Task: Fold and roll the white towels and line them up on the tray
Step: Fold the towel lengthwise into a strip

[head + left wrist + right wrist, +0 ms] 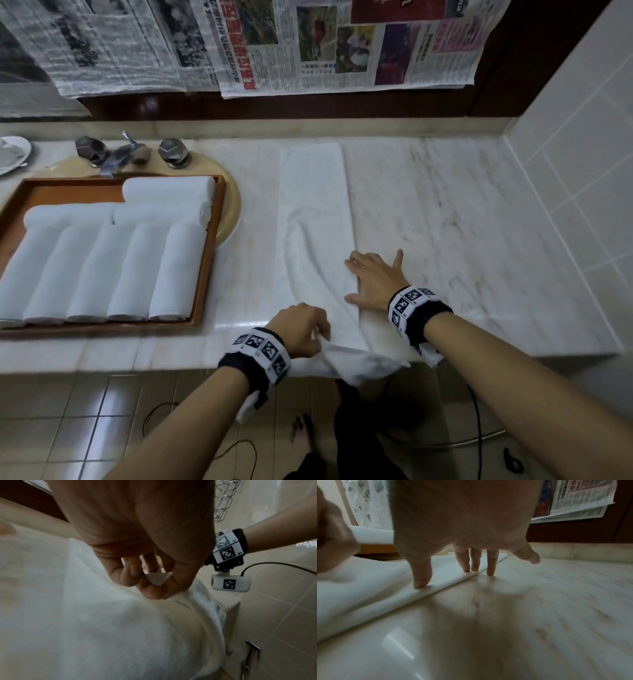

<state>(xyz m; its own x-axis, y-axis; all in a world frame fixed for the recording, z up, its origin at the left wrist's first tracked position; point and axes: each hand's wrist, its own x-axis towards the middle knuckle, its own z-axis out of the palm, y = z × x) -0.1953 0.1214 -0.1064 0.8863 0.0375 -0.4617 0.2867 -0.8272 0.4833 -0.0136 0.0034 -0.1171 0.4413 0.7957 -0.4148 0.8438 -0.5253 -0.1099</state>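
A pale marble counter (445, 219) ran the width of a bathroom, backed by dark wood panelling and met on the right by a wall of light tiles (579, 144). Newspaper sheets (342, 44) hung over the panelling above the counter. A white towel (313, 212), folded into a long strip, lay on the marble from the back edge to the front, its near end drooping over the lip toward the tiled floor (85, 418). The right hand (375, 281) lay flat with fingers spread, its thumb and two fingers on the strip's right edge and the others on bare marble beside it. The left hand (301, 330) pinched the towel's near end between thumb and curled fingers at the counter's front edge. Both wrists wore black bands with printed markers. To the left, a wooden tray (209, 246) sat over a beige basin (233, 205), blocking most of it, and held eight rolled towels (99, 267): five side by side in front, three lying crosswise behind them. A chrome tap (128, 150) with two faceted knobs stood just behind the tray, and a white dish (13, 150) sat at the far left. Black cables trailed across the floor below, near a bare foot (301, 435).
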